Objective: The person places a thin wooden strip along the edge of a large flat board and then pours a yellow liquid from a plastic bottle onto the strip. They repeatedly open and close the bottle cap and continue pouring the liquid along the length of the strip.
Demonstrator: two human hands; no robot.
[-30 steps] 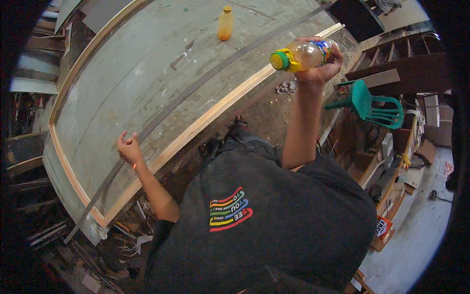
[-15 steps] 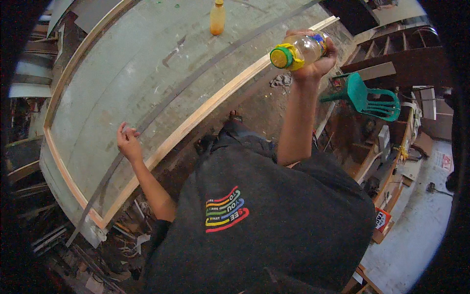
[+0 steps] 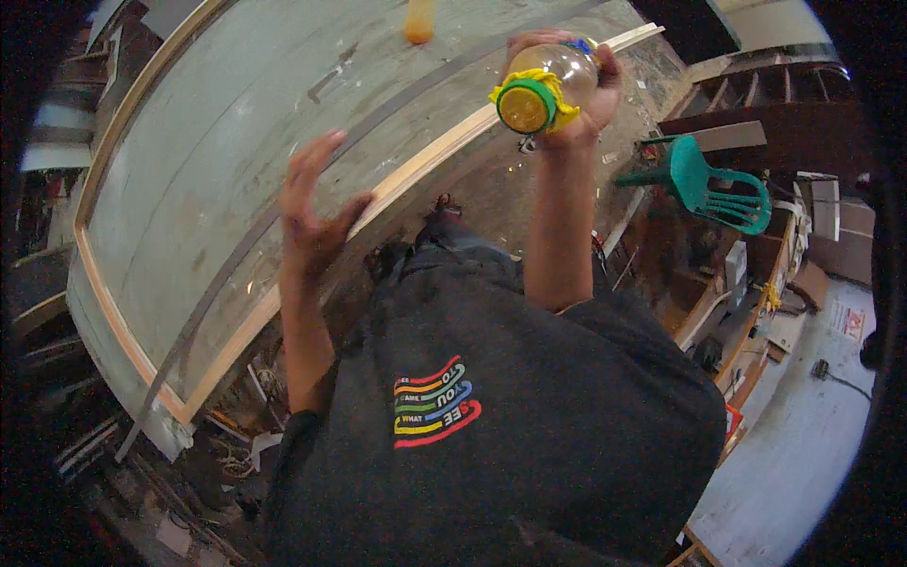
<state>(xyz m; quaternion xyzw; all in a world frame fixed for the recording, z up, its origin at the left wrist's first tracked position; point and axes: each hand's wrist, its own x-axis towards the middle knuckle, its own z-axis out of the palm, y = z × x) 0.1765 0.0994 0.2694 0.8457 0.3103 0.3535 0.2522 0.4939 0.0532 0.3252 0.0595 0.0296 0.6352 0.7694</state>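
My right hand [image 3: 605, 90] is wrapped round a clear plastic bottle [image 3: 565, 76], held up with its cap end tilted toward me. The bottle has a green-rimmed yellow cap [image 3: 525, 106] and a yellow material bunched round its neck. My left hand [image 3: 316, 208] is raised over the near wooden strip, thumb and fingers apart, with nothing in it. Under both hands runs a pale wooden frame strip [image 3: 425, 170] along the edge of a large grey-green panel [image 3: 227, 189]. A dark thin flat strip [image 3: 283, 203] crosses the panel.
A second bottle with orange contents [image 3: 419, 24] stands on the panel's far part. At the right are a green plastic chair [image 3: 704, 189] and a white work surface [image 3: 794, 444] with a cord on it. Scrap wood and clutter [image 3: 179, 501] lie at the lower left.
My left hand has risen and moved right, toward the bottle, with its fingers opening wider. My right hand has brought the bottle a little left and closer, its cap turned more toward me.
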